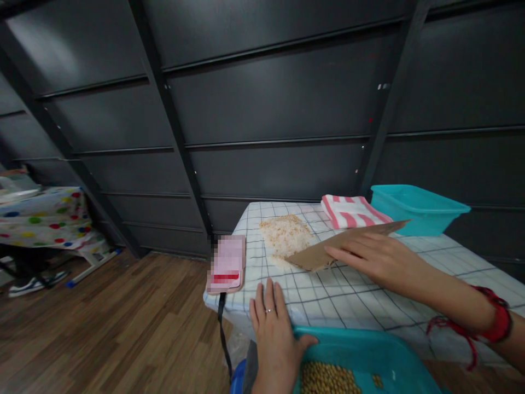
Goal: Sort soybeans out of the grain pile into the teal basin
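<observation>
A flat piece of brown cardboard [328, 249] is gripped in my right hand [375, 254], tilted over the cloth-covered table. Its left end meets the edge of a spread pile of white and tan grains [287, 235]. My left hand [274, 334] lies with fingers stretched out on the table's near edge, its thumb spread over the rim of a teal basin [361, 335]. Inside that basin are round yellow-brown beans [328, 377], which look like soybeans. The basin sits against the near side of the table, partly out of view.
A second teal basin [418, 208] and a folded pink-and-white striped towel [355, 211] stand at the back right. On the left corner lies a phone [227, 262] with a black strap [222, 334] hanging down. Another table [45, 216] with a dotted cover is far left.
</observation>
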`<state>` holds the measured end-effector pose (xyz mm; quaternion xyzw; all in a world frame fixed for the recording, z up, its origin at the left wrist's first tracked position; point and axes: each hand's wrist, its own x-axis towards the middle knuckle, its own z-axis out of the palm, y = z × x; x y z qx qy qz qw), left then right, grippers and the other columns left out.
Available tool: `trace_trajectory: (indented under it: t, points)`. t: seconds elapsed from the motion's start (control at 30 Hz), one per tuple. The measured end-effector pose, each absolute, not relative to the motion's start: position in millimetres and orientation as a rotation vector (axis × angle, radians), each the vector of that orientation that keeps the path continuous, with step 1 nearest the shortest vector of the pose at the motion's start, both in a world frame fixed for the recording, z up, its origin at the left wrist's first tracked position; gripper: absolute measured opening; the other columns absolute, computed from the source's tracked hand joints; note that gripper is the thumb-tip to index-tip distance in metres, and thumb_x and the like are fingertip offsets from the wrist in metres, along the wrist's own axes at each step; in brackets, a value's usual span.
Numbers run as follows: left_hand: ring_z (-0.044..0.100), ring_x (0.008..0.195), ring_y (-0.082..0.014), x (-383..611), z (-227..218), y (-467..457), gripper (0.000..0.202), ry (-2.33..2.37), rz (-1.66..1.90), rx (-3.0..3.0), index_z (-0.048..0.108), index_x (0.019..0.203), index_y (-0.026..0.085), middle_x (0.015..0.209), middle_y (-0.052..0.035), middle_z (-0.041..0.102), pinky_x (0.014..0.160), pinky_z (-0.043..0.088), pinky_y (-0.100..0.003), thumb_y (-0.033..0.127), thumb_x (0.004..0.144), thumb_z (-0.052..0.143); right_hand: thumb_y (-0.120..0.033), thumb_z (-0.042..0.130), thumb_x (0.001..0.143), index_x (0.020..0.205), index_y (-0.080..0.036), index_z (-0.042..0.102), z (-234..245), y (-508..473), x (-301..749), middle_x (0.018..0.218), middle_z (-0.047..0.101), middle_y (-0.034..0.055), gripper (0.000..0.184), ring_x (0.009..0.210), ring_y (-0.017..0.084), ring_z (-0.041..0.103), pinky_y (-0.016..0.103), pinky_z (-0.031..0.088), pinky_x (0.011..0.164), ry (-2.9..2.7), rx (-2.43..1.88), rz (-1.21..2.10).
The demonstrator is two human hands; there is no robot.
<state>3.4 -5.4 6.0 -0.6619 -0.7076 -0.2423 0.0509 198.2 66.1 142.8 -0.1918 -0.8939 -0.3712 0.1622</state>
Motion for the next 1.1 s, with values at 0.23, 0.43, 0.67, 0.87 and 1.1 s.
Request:
trace_trajectory:
  t: [0.23, 0.43, 0.67, 0.87, 1.1]
  points:
    - [0.027, 0.120, -0.0350, 4, 5, -6, 0.093, -2.114, -0.751, -1.999, 0.033, 0.122, 0.010, 0.129, -0.0169, 0.038, 0.096, 0.026, -0.056, 0.038, 0.043, 0.072, -0.003, 0.032, 0.077, 0.094, -0.018, 0.054, 136, 70, 208, 0.086, 0.062, 0.0075, 0.032, 0.076, 0.018, 0.057, 0.033, 0.043, 0.066, -2.499, -0.650, -0.990]
    - [0.026, 0.121, -0.0338, 5, 9, -7, 0.091, -2.146, -0.746, -2.003, 0.032, 0.122, 0.009, 0.129, -0.0161, 0.038, 0.097, 0.025, -0.054, 0.036, 0.044, 0.072, -0.004, 0.032, 0.078, 0.094, -0.017, 0.054, 127, 75, 202, 0.087, 0.063, 0.0086, 0.030, 0.077, 0.018, 0.057, 0.035, 0.044, 0.067, -2.612, -0.670, -0.900]
    - [0.024, 0.122, -0.0346, 5, 8, -7, 0.093, -2.167, -0.747, -2.010, 0.032, 0.122, 0.010, 0.128, -0.0173, 0.038, 0.098, 0.023, -0.055, 0.036, 0.043, 0.073, -0.004, 0.031, 0.076, 0.090, -0.017, 0.053, 118, 81, 206, 0.087, 0.063, 0.0066, 0.029, 0.079, 0.016, 0.057, 0.033, 0.045, 0.070, -2.511, -0.692, -0.729]
    - [0.025, 0.121, -0.0341, 5, 8, -6, 0.093, -2.165, -0.730, -2.012, 0.031, 0.122, 0.008, 0.129, -0.0172, 0.038, 0.097, 0.023, -0.054, 0.036, 0.044, 0.072, 0.000, 0.031, 0.070, 0.094, -0.019, 0.050, 116, 98, 217, 0.083, 0.062, 0.0055, 0.035, 0.078, 0.017, 0.056, 0.033, 0.045, 0.071, -2.252, -0.663, -0.751]
    - [0.025, 0.120, -0.0344, 9, 3, -6, 0.094, -2.082, -0.731, -1.981, 0.029, 0.123, 0.009, 0.129, -0.0170, 0.038, 0.096, 0.023, -0.055, 0.038, 0.044, 0.071, 0.001, 0.033, 0.069, 0.098, -0.019, 0.050, 115, 110, 237, 0.077, 0.059, 0.0051, 0.039, 0.076, 0.019, 0.054, 0.036, 0.041, 0.068, -2.041, -0.611, -0.850]
